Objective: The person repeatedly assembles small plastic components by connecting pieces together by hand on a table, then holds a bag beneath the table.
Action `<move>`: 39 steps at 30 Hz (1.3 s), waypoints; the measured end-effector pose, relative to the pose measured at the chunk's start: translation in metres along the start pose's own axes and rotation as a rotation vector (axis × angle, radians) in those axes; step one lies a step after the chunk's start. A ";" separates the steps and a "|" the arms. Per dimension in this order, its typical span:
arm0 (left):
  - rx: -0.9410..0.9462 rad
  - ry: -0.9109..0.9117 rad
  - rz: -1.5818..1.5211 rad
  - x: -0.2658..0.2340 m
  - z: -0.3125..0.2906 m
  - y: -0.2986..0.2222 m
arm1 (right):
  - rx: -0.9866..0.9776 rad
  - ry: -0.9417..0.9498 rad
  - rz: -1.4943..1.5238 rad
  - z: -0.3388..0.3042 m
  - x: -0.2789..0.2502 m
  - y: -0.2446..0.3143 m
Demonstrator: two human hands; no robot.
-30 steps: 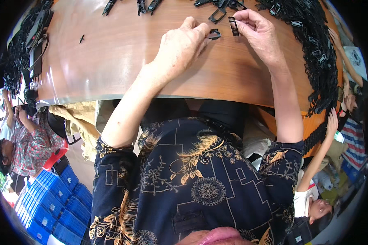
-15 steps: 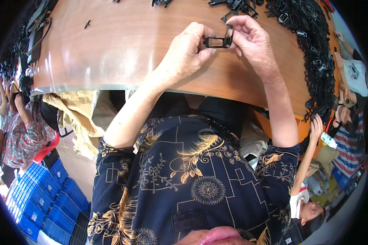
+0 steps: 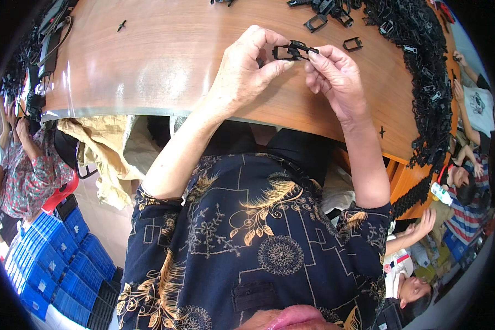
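black frame piece spans the gap between two pinching hands

the black frame piece is held above the table, its long axis running roughly left to right, the right end pointing at the right hand. it lies between the fingertips: the left hand grips its left end between thumb and forefinger, and the right hand pinches its right end narrowly. fingertips cover parts of both ends, and whether it is one part or two joined is hard to make out. just beyond the right hand lies a loose black frame. farther out, a cluster of black parts is cut off at the top edge, and a long black heap lines the table's right side, its pieces blurring together.
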State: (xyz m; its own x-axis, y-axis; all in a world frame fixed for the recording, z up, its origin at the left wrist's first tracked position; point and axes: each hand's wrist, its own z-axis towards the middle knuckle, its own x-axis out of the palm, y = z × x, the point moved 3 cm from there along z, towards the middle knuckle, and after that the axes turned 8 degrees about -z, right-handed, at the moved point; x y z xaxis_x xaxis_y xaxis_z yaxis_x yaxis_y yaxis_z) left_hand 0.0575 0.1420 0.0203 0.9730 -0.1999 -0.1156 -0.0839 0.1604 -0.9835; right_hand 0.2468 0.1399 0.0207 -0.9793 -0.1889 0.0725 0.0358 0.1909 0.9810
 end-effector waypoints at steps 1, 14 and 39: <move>0.043 0.023 0.000 0.000 0.000 0.000 | 0.130 0.064 0.130 -0.002 0.001 -0.002; 0.311 0.137 0.207 -0.003 -0.005 -0.016 | 0.395 0.364 0.317 -0.006 0.005 -0.016; 0.422 -0.126 0.959 -0.067 0.093 0.007 | -0.479 -0.195 -0.772 -0.005 0.040 0.013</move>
State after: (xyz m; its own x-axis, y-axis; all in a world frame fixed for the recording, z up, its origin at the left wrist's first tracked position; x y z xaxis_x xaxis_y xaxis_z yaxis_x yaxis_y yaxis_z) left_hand 0.0116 0.2465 0.0344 0.5564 0.2868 -0.7799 -0.7719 0.5258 -0.3574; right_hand 0.2096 0.1297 0.0374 -0.7805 0.0758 -0.6205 -0.6040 -0.3470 0.7174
